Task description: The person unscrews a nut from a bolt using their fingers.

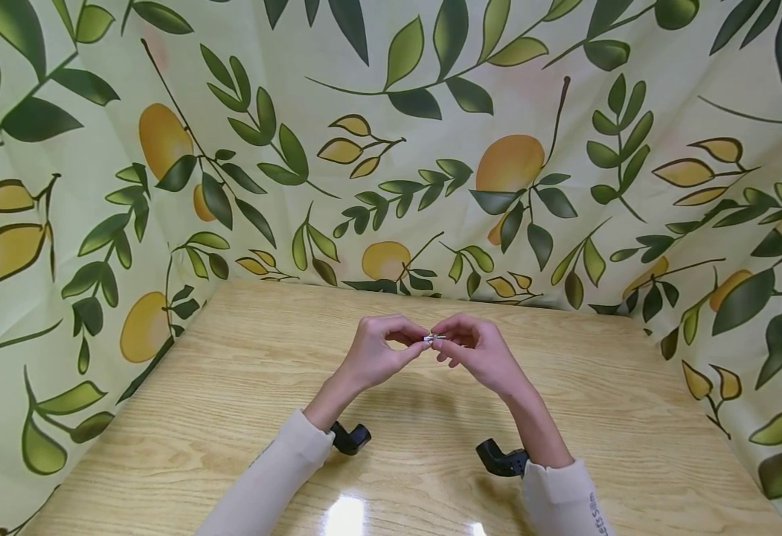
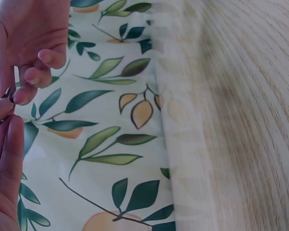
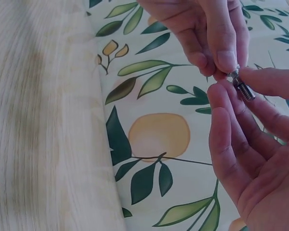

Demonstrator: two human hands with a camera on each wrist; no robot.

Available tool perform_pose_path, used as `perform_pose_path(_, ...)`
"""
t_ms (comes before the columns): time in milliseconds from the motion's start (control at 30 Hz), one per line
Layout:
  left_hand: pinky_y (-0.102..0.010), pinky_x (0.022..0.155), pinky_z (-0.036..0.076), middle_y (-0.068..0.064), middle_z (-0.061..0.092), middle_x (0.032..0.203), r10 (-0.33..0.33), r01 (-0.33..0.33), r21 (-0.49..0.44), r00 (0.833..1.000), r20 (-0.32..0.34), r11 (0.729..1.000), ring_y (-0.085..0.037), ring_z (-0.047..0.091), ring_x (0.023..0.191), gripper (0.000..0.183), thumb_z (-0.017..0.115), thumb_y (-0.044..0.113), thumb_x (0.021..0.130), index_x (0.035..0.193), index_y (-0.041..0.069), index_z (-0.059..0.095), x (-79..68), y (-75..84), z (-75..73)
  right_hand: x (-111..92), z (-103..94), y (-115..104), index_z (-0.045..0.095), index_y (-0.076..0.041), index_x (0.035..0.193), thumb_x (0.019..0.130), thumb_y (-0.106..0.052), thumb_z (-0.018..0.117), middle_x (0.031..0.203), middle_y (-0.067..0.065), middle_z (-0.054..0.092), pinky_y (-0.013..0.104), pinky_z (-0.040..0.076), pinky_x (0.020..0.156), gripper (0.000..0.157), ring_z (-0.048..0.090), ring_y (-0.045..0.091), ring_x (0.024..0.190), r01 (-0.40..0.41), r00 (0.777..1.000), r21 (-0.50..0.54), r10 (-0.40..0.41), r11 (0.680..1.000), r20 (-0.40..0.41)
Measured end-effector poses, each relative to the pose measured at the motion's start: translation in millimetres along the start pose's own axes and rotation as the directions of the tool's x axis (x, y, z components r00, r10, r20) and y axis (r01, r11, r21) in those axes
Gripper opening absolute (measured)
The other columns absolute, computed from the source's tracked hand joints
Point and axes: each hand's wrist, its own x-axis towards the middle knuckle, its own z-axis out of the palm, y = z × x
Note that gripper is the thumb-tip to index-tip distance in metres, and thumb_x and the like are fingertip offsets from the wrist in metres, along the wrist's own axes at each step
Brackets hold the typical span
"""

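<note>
Both hands meet in the head view, raised over the wooden table, at a small silvery bolt [image 1: 434, 338]. The right wrist view shows the threaded shank of the bolt [image 3: 245, 90] slanting toward the right palm. My left hand [image 1: 380, 350] pinches one end between thumb and index finger. From the other side, my right hand [image 1: 481, 350] pinches the bolt between its thumb and fingertips, its other fingers loosely bent. In the left wrist view, fingertips cover most of the bolt [image 2: 8, 93]. I cannot tell whether a separate nut sits on the end in the left fingers.
The light wood table [image 1: 263, 357] spreads beneath both hands. Cloth printed with leaves and fruit [image 1: 424, 216] hangs behind the table and along both sides. A black wrist mount [image 1: 352, 439] is on the left wrist, another black mount [image 1: 501, 458] on the right.
</note>
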Motion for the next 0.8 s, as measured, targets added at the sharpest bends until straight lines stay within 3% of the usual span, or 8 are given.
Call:
perform_pose_path(167,-0.023,0.072,0.064,-0.009,0.08,0.089,-0.004,0.004,0.005,1.0,-0.004,1.0,-0.012,0.076,0.077,0.008,0.081,0.001,0.087,0.094,0.003,0.079,0.1,-0.4,0.2,0.0,0.3,0.3,0.068,0.004,0.116,0.102,-0.014,0.065,0.104,0.025,0.072,0.035,0.064,0.067,0.023,0.073,0.023,0.079,-0.002,1.0,0.007,0.002,1.0,0.014)
perform_pose_path(433,-0.023,0.072,0.064,-0.009,0.08,0.089,-0.004,0.004,0.002,1.0,-0.004,1.0,-0.013,0.076,0.077,0.009,0.081,0.001,0.086,0.094,0.003,0.079,-0.7,-0.2,0.3,-0.4,0.7,1.1,0.066,0.002,0.118,0.1,-0.013,0.068,0.107,0.023,0.071,0.034,0.064,0.067,0.024,0.073,0.022,0.079,-0.006,1.0,0.021,0.006,1.0,0.017)
perform_pose_path(667,-0.023,0.072,0.064,-0.009,0.08,0.088,-0.005,0.005,-0.001,1.0,-0.006,1.0,-0.013,0.076,0.076,0.008,0.081,0.001,0.086,0.093,0.004,0.08,-0.3,-0.1,0.8,0.4,0.3,2.3,0.066,0.004,0.115,0.103,-0.016,0.063,0.103,0.025,0.07,0.032,0.064,0.068,0.023,0.072,0.018,0.078,-0.022,0.999,0.017,0.022,1.0,0.028)
perform_pose_path(800,-0.023,0.072,0.064,-0.009,0.08,0.089,-0.002,0.002,-0.002,1.0,-0.006,1.0,-0.013,0.076,0.077,0.008,0.081,0.001,0.086,0.093,0.003,0.079,-0.2,-0.5,1.0,0.2,0.3,1.6,0.066,0.003,0.115,0.101,-0.014,0.067,0.105,0.024,0.071,0.033,0.064,0.069,0.022,0.073,0.026,0.08,-0.018,1.0,0.021,0.018,1.0,0.023)
